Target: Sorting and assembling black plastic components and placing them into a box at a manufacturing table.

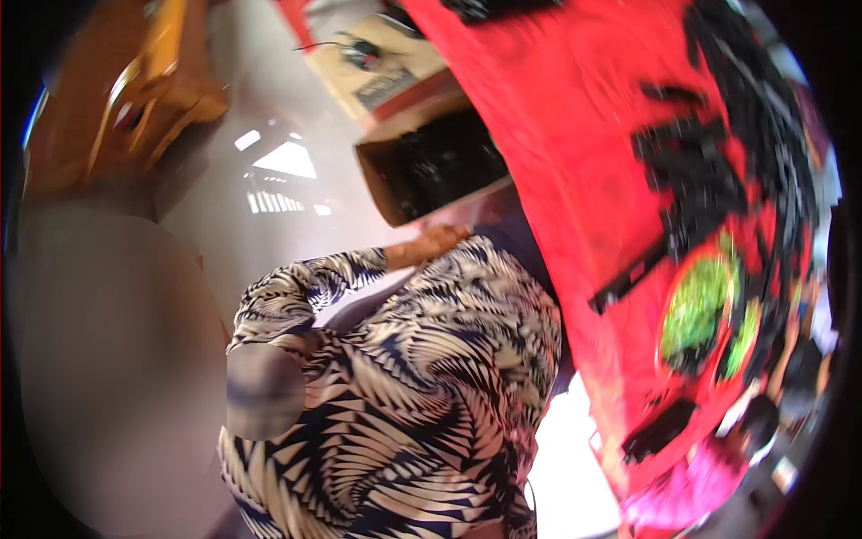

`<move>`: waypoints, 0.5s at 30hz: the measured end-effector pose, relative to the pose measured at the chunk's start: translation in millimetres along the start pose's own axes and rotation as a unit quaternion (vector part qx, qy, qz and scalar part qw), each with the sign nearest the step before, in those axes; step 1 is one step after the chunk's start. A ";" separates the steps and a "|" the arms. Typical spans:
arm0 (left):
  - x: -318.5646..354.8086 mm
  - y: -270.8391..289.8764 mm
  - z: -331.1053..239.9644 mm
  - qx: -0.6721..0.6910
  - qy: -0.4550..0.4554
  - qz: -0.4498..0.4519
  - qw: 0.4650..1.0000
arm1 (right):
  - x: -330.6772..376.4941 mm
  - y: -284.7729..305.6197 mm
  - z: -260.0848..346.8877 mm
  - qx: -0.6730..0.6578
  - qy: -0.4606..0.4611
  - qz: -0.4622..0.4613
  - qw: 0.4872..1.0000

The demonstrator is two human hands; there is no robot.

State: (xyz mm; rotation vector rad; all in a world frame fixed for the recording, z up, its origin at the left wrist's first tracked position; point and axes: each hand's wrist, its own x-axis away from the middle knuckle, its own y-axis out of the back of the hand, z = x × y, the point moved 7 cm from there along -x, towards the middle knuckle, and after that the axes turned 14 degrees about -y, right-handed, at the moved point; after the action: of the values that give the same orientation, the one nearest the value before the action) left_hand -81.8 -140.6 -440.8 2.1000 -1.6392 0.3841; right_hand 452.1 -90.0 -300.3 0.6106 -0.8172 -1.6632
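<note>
My left hand (438,244) lies at the front of my black, cream and navy patterned garment (386,413), over my lap. Its fingers look loosely stretched out, though blurred, and I see nothing in them. Just beyond it stands an uncovered cardboard box (382,189) with dark things inside. My right hand is out of sight. To my right, a table with a red cloth (557,117) bears a heap of long black pieces (691,166). One black strip (628,283) sticks out toward me.
An orange-rimmed oval with green pieces (696,301) lies farther along the cloth, near a dark oblong thing (660,429). A person in pink (691,485) is at the lower right. A second carton (364,76) stands beyond the box. Wooden furniture (148,99) is at the far left.
</note>
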 end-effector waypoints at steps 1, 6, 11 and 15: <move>-20.1 1.5 46.6 0.197 0.043 0.002 0.979 | 17.6 8.0 -8.4 0.007 -0.026 0.001 1.000; -54.7 -1.7 30.0 0.118 0.065 0.169 0.976 | 104.2 34.4 -47.5 0.038 -0.188 -0.072 0.979; -84.1 -26.4 17.1 0.064 0.060 0.199 0.976 | 81.2 -7.8 -41.3 0.016 -0.245 -0.059 0.968; -108.0 -22.5 0.1 0.060 0.054 0.139 0.987 | 9.2 -44.1 -36.1 -0.004 -0.217 0.011 0.976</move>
State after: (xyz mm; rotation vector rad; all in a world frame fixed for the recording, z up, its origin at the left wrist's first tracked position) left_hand -87.8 -45.4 -496.3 1.8977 -1.8883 0.6890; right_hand 450.2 -100.3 -357.0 0.2289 -1.1229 -1.8049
